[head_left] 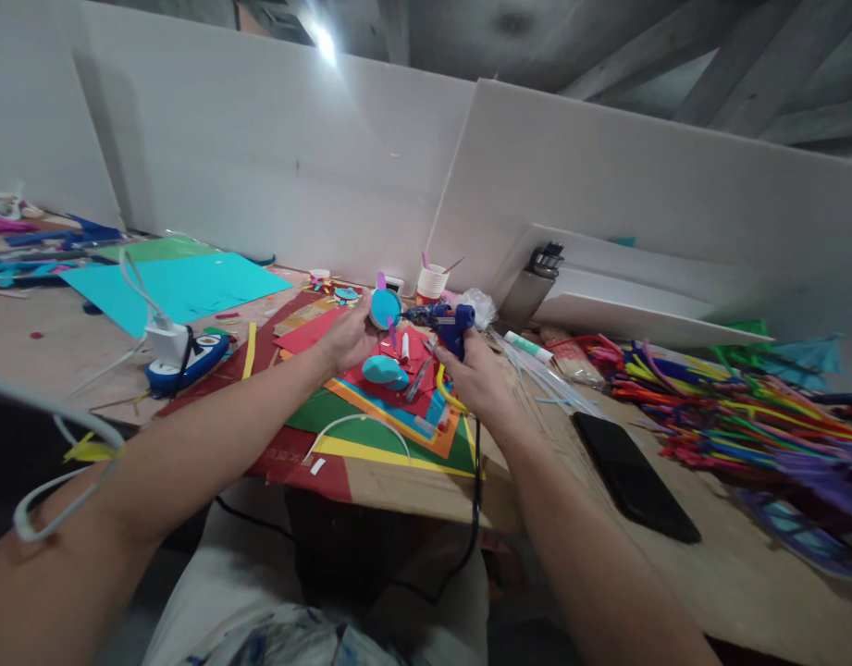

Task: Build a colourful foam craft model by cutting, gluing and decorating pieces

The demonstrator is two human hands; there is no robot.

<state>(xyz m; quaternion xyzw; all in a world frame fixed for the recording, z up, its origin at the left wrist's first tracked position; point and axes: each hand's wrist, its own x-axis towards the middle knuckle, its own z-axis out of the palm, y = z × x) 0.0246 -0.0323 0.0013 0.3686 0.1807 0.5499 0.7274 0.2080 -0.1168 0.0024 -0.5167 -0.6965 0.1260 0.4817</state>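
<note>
My left hand [351, 340] is closed on a round light-blue craft piece [385, 310] with purple strips sticking out above and below it. In my right hand [473, 365] is a blue hot glue gun [457, 324], its nozzle pointing left at the edge of the round piece. The gun's black cord [476, 499] hangs down over the table edge. Below the hands, a light-blue paper cutout [382, 370] lies on red sheets. A yellow curved pipe cleaner [448, 388] rests near my right hand, over stacked coloured paper [321, 413].
A blue power strip [190, 370] with a white charger [167, 342] stands at left, near a large light-blue sheet [182, 287]. A black phone [634, 476] and many pipe cleaners [737, 398] lie at right. Paper cups [432, 280] stand behind, before white boards [279, 157].
</note>
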